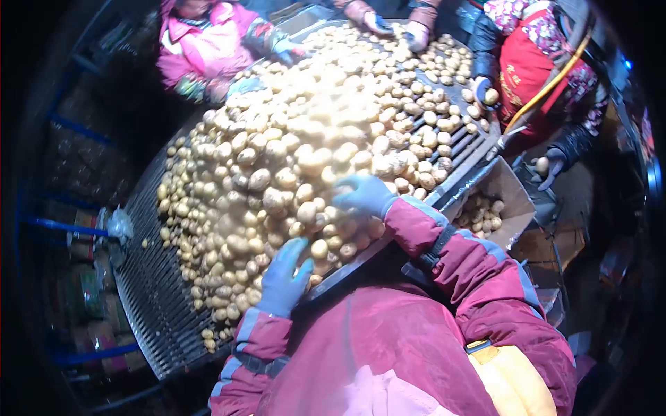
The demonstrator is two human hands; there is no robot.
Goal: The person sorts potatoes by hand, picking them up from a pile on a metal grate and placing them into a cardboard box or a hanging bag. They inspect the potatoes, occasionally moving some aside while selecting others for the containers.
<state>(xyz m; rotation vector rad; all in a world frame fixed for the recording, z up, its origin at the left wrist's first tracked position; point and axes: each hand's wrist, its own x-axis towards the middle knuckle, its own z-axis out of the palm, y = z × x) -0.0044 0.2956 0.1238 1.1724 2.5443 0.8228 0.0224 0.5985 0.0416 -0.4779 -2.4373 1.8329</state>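
A large heap of potatoes [259, 180] covers the slatted metal table [149, 291] before me. My left hand [281, 279], in a blue-grey glove, is at the near edge of the heap. Its thumb stands apart from the fingers, and a potato lies just beside it. My right hand [365, 196], gloved the same way, reaches over the potatoes farther up with its fingers stretched out and spread. I see no potato held in either hand. Bright glare washes out the middle of the heap.
A cardboard box [515, 208] holding potatoes stands by the table's right edge. Across the table are a person in pink [208, 48], another person's gloved hands, and a person in a red apron [524, 76] with potatoes in hand. A yellow hose [555, 84] hangs at right.
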